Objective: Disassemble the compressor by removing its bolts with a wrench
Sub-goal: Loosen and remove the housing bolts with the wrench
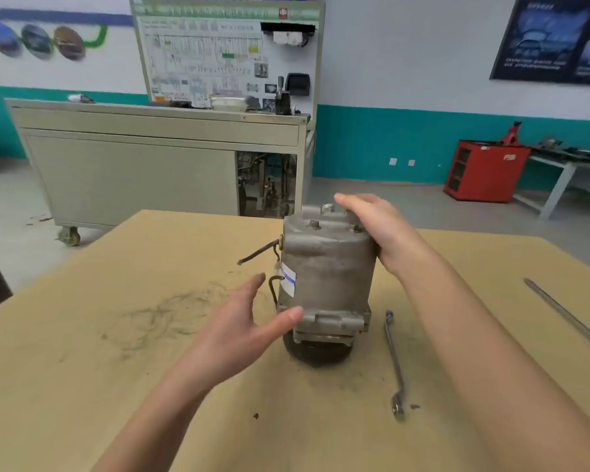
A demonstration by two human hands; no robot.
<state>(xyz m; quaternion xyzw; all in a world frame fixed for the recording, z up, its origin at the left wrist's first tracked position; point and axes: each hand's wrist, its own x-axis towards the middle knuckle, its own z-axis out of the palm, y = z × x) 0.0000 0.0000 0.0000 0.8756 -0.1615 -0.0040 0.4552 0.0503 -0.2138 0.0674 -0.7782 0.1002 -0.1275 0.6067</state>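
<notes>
A grey metal compressor (pixel 327 267) stands upright on the wooden table (pixel 116 352), pulley end down, with bolts showing on its top face. My right hand (pixel 378 229) rests on its top right edge, fingers laid straight over the top. My left hand (pixel 249 325) is at its lower left with fingers straight; the thumb tip reaches the bottom flange, and I cannot tell if it touches. A double-ended ring wrench (pixel 394 362) lies on the table just right of the compressor, held by neither hand.
A long metal bar or screwdriver (pixel 566 318) lies near the table's right edge. Dirt smears (pixel 164 318) mark the table left of the compressor. Beyond the table stand a grey wheeled bench (pixel 143 165) with a training panel, and a red cabinet (pixel 484 172).
</notes>
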